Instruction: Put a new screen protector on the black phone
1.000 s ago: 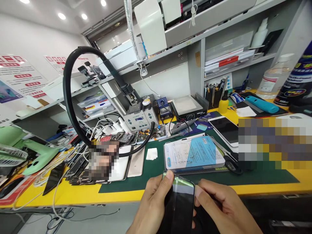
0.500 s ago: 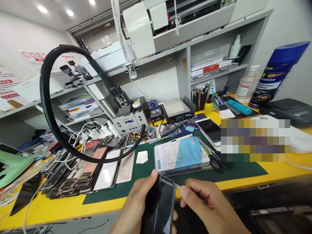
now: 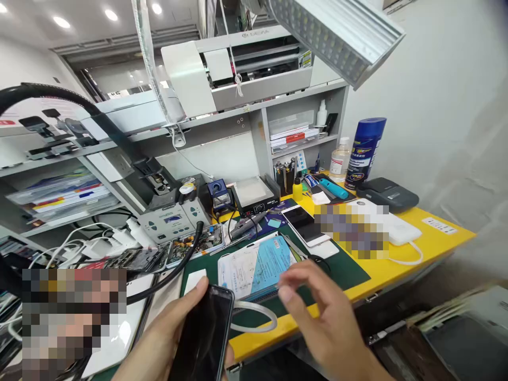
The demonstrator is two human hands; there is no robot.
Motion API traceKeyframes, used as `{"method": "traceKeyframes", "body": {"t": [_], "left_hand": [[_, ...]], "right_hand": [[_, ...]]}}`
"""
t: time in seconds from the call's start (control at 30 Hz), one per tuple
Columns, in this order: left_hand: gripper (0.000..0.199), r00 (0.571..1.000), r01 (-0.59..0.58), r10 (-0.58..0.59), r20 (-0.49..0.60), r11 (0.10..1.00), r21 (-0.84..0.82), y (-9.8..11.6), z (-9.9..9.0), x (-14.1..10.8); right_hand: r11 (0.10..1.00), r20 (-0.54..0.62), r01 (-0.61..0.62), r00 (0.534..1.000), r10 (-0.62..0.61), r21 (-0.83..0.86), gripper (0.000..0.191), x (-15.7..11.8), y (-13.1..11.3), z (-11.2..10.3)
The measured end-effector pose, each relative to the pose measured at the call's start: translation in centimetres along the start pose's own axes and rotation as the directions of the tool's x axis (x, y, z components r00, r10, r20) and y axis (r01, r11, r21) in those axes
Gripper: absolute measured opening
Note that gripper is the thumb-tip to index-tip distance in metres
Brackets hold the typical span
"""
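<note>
My left hand (image 3: 170,328) grips a black phone (image 3: 208,333) upright near the bottom centre, thumb along its top left edge. A white cable (image 3: 264,317) loops out from the phone's right side over the table edge. My right hand (image 3: 321,312) is raised to the right of the phone, apart from it, fingers bent and parted, with nothing seen between them. Behind the hands lies a blue and white box (image 3: 257,264) on the green mat (image 3: 353,272).
Scissors lie partly hidden behind my right hand. A white phone (image 3: 305,225), a blue spray can (image 3: 365,153) and a white power bank (image 3: 400,227) are at the right. Phones, cables and a grey soldering station (image 3: 169,222) fill the left. A lamp (image 3: 337,37) hangs above.
The view has turned to the right. My right hand has come off the phone's right edge and its fingers have opened. The white cable loop now shows beside the phone.
</note>
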State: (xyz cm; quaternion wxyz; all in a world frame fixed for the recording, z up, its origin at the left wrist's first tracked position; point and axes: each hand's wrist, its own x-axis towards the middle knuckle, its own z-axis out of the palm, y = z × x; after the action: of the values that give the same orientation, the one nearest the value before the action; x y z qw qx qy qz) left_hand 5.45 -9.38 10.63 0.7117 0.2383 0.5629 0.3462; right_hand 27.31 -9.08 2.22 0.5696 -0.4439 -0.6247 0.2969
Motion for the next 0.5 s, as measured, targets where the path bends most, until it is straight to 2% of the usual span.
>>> {"method": "traceKeyframes", "body": {"t": [0.03, 0.07, 0.1, 0.13, 0.17, 0.27, 0.4, 0.5], "left_hand": [[0.043, 1.000, 0.014, -0.013, -0.010, 0.999, 0.040, 0.5, 0.0, -0.1], [0.045, 0.999, 0.028, -0.026, -0.022, 0.996, 0.080, 1.0, 0.0, -0.1], [0.047, 0.999, 0.035, -0.031, -0.036, 0.993, 0.109, 1.4, 0.0, -0.1], [0.048, 0.999, 0.026, -0.020, -0.049, 0.993, 0.119, 1.9, 0.0, 0.0], [0.048, 0.998, 0.011, -0.004, -0.060, 0.993, 0.118, 2.3, -0.1, 0.2], [0.043, 0.997, -0.028, 0.035, -0.074, 0.995, 0.096, 3.2, -0.5, 1.3], [0.035, 0.996, -0.061, 0.068, -0.066, 0.994, 0.089, 4.0, -1.0, 3.2], [0.036, 0.994, -0.091, 0.096, -0.051, 0.992, 0.093, 4.2, -1.0, 4.2]], "right_hand": [[0.984, -0.046, 0.027, 0.998, -0.036, -0.177, 0.020, 0.8, 0.5, -1.1], [0.931, -0.064, 0.012, 0.997, -0.038, -0.366, 0.019, 1.5, 1.0, -2.1], [0.835, -0.031, -0.048, 0.999, 0.037, -0.549, 0.020, 2.2, 1.5, -3.2], [0.701, 0.016, -0.092, 0.989, 0.146, -0.707, 0.020, 2.8, 2.0, -4.2], [0.649, 0.039, -0.097, 0.980, 0.193, -0.755, 0.019, 3.2, 2.4, -4.9], [0.573, 0.102, -0.080, 0.955, 0.279, -0.816, 0.015, 3.8, 3.4, -6.0], [0.497, 0.109, -0.094, 0.925, 0.364, -0.863, 0.014, 3.9, 3.6, -5.4], [0.475, 0.109, -0.102, 0.911, 0.397, -0.874, 0.021, 4.3, 3.3, -4.9]]}}
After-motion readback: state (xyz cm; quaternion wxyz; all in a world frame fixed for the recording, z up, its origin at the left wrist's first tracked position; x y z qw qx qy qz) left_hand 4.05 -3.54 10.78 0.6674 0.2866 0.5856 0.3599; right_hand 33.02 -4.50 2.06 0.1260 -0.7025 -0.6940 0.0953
